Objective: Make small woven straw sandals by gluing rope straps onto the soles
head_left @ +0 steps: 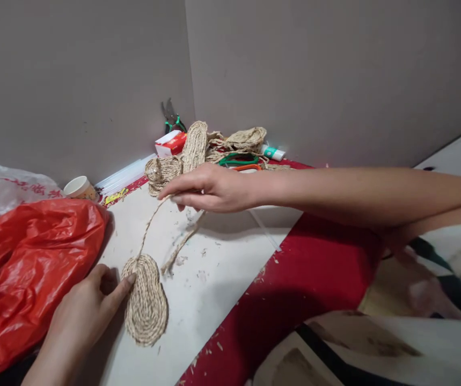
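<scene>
A woven straw-rope sole [146, 305], coiled in rows and narrow at its waist, lies on the white board [214, 279]. My left hand [89, 305] holds its upper left edge, thumb on top, fingers partly hidden. From the sole's far end a braided straw cord [146, 230] rises to my right hand [208, 187], which pinches it between thumb and fingers. Past that hand the cord's loose end [180, 249] hangs down to the board.
Behind are more coiled straw pieces [195, 145], green-handled scissors [238, 159], pliers [169, 115], a red and white box [170, 143] and clear glue sticks [127, 174]. A red plastic bag [41, 257] and paper cup [80, 188] stand left. Red cloth [294, 284] borders the board.
</scene>
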Action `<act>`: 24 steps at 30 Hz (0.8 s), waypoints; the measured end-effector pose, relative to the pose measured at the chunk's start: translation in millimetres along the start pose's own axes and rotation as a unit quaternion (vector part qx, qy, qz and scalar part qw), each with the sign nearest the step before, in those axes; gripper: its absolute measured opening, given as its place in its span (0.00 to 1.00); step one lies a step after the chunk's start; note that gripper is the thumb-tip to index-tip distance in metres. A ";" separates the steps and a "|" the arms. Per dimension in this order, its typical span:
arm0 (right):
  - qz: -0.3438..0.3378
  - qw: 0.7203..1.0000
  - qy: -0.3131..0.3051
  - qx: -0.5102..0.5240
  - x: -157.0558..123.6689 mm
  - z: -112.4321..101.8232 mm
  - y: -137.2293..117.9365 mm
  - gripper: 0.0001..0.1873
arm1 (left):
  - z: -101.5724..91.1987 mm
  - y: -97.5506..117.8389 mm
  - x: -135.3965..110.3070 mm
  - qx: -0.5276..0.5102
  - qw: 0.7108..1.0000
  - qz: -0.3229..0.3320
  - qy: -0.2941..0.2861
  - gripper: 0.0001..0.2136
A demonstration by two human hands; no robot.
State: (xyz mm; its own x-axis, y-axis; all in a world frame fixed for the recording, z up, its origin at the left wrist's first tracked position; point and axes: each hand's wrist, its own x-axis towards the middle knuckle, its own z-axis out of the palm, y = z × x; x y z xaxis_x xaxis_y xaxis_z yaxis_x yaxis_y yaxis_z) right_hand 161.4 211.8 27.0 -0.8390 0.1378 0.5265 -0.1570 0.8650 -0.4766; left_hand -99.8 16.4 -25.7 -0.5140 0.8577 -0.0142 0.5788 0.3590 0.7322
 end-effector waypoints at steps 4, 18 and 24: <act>-0.040 0.992 -0.075 -0.089 26.4 5.2 6.8 0.15 | 15.8 9.8 -6.5 0.046 0.997 0.028 -0.056 0.15; -0.055 0.965 -0.174 -0.190 74.1 1.0 -9.4 0.16 | 31.3 25.4 -21.0 -0.233 0.962 -0.125 -0.073 0.25; -0.070 0.949 -0.210 -0.223 86.8 11.2 -22.6 0.10 | 33.4 28.1 -22.5 -0.299 0.934 -0.164 -0.106 0.21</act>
State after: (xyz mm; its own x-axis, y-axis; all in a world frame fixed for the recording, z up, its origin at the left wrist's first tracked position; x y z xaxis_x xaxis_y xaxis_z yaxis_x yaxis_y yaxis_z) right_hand 86.3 198.9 75.5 -0.9748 -0.1165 0.1903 -0.1239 0.9919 -0.0272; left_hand -50.8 19.5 -27.5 -0.4288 0.8134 -0.3932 -0.0782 0.4002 0.9131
